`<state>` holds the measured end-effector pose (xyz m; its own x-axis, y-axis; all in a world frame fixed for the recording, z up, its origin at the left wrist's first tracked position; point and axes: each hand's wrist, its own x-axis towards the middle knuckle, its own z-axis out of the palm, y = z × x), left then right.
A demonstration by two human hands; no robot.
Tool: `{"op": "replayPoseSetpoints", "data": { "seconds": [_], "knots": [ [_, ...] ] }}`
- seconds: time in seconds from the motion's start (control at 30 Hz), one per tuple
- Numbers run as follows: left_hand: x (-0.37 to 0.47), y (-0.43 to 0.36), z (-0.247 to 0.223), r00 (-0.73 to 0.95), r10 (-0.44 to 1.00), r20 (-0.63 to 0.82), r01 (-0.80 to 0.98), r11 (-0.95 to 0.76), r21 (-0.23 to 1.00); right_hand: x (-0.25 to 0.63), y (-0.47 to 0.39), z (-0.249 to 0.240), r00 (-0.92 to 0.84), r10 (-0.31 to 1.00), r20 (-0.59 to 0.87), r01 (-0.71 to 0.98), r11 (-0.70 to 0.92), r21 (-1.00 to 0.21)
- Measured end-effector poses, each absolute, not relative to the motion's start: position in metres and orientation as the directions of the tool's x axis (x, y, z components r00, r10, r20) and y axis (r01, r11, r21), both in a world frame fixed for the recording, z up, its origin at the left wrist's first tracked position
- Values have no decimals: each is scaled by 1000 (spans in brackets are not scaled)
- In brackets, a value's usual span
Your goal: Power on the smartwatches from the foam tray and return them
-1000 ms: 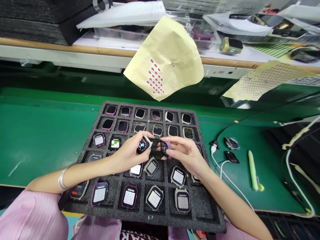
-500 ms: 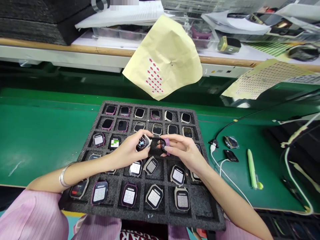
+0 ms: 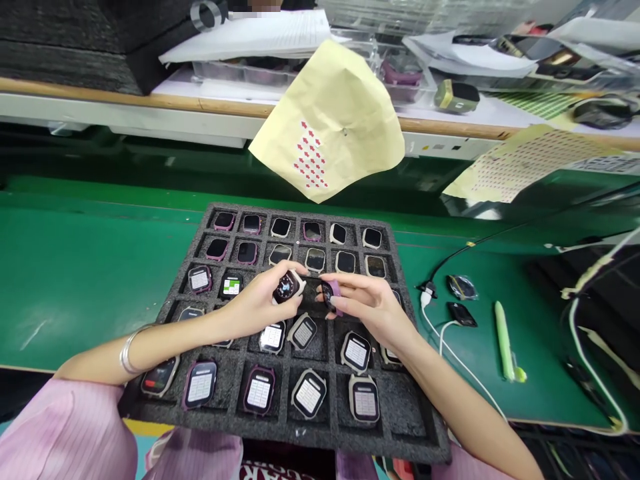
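Note:
A dark foam tray (image 3: 300, 437) holds rows of square watch faces in its compartments. Above its middle, my left hand (image 3: 267, 297) grips a silver-rimmed watch (image 3: 287, 287) whose dark screen is lit, between thumb and fingers. Just to the right, my right hand (image 3: 373, 300) holds a purple-rimmed watch (image 3: 332, 295), tilted on edge, between thumb and fingers. The two watches are a small gap apart. Several watches in the near rows, such as a purple one (image 3: 259, 392), show white screens; those in the two far rows are dark. My hands hide some middle compartments.
Right of the tray lie a white cable (image 3: 465, 363), a small black module (image 3: 461, 313), a wrapped black item (image 3: 462, 287) and a green pen-like tool (image 3: 504, 340). A yellow sheet (image 3: 345, 120) hangs from the shelf edge (image 3: 225, 105) behind the tray.
The view has shifted slightly. My hands keep their places over the tray, each with the same watch, and the left watch's screen faces the camera a little more.

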<state>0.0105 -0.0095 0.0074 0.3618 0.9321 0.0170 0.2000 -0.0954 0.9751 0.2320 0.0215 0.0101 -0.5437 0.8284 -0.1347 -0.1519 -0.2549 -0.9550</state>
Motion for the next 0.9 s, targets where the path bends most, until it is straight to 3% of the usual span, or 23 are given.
{"op": "replayPoseSetpoints", "data": {
  "seconds": [0.3,0.43,0.57,0.9],
  "knots": [
    [11,-9,3,310,950,-23,177,-34,984,232,23,11,-595,791,-142,-201,-318,-927],
    [14,-5,-1,334,927,-170,-61,201,978,231,27,9,-622,768,-149,-264,-385,-884],
    [18,0,1,331,889,-316,-303,418,856,230,28,4,-595,785,-175,-260,-393,-882],
    [18,0,-1,319,908,-273,-331,376,865,230,25,3,-537,822,-189,-226,-356,-907]
  ]
}}
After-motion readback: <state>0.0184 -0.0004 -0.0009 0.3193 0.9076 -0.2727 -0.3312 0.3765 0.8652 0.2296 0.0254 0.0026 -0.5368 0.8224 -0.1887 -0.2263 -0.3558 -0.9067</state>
